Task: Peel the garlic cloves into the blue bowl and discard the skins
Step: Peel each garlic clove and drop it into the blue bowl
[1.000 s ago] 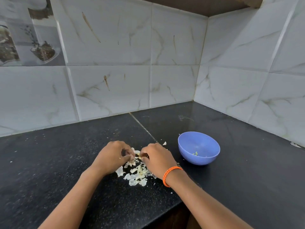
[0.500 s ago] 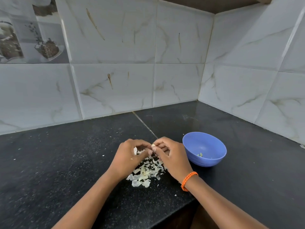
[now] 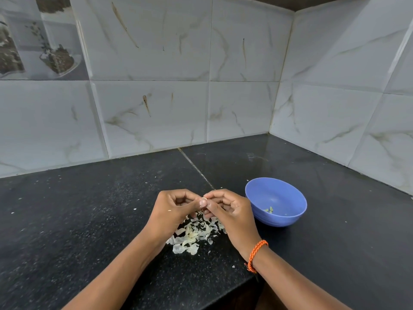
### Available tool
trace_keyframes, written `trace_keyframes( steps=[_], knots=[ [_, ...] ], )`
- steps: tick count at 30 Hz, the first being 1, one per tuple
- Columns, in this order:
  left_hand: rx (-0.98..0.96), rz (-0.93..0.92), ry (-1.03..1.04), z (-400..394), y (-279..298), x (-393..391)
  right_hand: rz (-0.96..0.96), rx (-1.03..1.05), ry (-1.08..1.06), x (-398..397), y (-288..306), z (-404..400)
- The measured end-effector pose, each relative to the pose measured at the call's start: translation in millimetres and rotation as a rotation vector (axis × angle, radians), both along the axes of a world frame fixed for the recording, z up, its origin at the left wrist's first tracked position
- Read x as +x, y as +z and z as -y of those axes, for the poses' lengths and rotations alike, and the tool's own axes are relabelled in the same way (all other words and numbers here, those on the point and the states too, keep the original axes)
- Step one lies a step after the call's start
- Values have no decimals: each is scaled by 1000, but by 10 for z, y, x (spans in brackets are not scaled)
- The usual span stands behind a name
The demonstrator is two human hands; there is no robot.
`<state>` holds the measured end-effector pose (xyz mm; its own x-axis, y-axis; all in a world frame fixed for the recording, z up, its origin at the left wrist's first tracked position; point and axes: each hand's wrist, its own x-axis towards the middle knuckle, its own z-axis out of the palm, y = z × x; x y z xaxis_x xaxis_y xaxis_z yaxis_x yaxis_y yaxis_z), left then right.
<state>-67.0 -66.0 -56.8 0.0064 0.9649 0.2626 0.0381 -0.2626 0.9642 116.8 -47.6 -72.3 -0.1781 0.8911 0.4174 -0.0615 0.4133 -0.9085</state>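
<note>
Both hands, left and right, curl fingers and pinch one clove between them above the skins near the counter's front edge; its axis is hidden. Bowl sits just right.

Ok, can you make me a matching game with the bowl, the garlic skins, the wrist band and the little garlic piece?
Things:
1. bowl
2. garlic skins
3. wrist band
4. garlic clove

Descriptions:
A. orange
B. pinched between the fingers of both hands
C. blue
D. piled on the black counter

Pairs: 1-C, 2-D, 3-A, 4-B
</note>
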Motion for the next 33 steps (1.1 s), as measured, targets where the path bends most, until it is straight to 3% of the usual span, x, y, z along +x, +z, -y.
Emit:
trace_keyframes(
  steps=[6,23,30,33],
  knots=[
    [-78,61,-37,-19,-38,-35,-130,-156,112,18,-29,-16],
    [-54,102,-40,-9,-15,-8,-237,-223,179,19,-8,-95],
    [-66,73,82,-3,-37,105,-39,-110,-105,-110,-57,-83],
    [-63,46,117,-3,-31,99,22,-84,-111,-138,-55,-95]
  ],
)
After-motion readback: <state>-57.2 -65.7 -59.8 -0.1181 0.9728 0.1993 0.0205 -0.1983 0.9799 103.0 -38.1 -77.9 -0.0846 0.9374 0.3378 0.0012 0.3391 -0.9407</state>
